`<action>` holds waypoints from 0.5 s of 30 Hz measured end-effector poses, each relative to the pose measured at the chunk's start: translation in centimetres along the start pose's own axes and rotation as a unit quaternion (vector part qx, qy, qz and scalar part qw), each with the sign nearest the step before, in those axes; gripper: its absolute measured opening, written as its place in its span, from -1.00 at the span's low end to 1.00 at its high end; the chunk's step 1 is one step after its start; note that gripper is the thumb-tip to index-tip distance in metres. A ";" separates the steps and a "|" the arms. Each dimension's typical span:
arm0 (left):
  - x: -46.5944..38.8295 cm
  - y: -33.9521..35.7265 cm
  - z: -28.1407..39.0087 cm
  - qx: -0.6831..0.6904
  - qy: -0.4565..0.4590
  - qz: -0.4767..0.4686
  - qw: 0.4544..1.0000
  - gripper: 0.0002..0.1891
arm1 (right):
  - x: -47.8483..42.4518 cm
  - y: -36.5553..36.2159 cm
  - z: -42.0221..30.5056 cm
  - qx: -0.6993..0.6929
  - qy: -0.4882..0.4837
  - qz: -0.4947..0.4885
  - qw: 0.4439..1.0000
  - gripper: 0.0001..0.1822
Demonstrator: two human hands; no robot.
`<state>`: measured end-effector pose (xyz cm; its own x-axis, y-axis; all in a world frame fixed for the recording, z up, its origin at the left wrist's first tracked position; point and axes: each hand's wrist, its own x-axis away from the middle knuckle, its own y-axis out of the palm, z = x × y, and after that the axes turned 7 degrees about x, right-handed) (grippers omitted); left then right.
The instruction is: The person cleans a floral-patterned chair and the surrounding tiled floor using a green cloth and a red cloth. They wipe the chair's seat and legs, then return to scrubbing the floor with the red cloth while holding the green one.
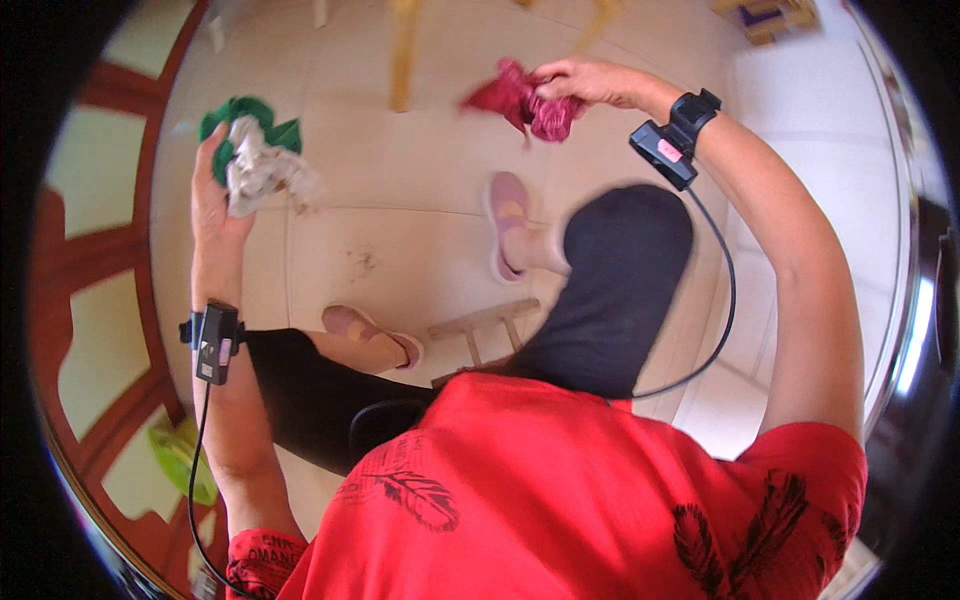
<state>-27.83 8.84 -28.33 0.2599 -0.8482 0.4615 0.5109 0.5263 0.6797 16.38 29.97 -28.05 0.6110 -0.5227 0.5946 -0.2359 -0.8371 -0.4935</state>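
My left hand (212, 187) is raised over the tiled floor, gripping a bunched green cloth (255, 112) together with a crumpled whitish wad (259, 165). That wad has brownish bits at its blurred right edge; whether it is plastic, paper or fabric is unclear. On the other side, my right hand (574, 81) pinches a crumpled dark-pink cloth (551, 116), whose loose left corner is blurred. The two hands are well apart, both beyond my knees.
Between my feet stands a low wooden stool (484, 319). Dark specks (361, 259) mark the floor tiles (330, 172). Reddish-brown wooden framework (105, 251) runs along the left, near a green bag-like item (176, 454). Yellowish wooden legs (403, 60) and a box (769, 19) are farther off.
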 end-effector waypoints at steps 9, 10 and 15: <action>1.7 -1.2 1.1 -0.175 -0.070 0.027 0.982 -0.64 | 24.9 2.4 17.8 -0.350 0.111 0.427 0.827 -0.71; 2.4 -0.6 0.0 -0.187 -0.070 0.031 0.979 -0.64 | 26.6 4.5 21.6 -0.295 0.130 0.458 0.828 -0.73; 2.6 0.5 -1.4 -0.203 -0.113 0.049 0.971 -0.65 | 26.3 18.4 31.1 -0.056 0.196 0.506 0.838 -0.73</action>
<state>-25.76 6.78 -27.56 0.1606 -0.7372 0.6564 0.7858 0.4979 0.3670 51.63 5.83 -41.21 -0.2350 -0.9686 0.0814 -0.5661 0.0683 -0.8215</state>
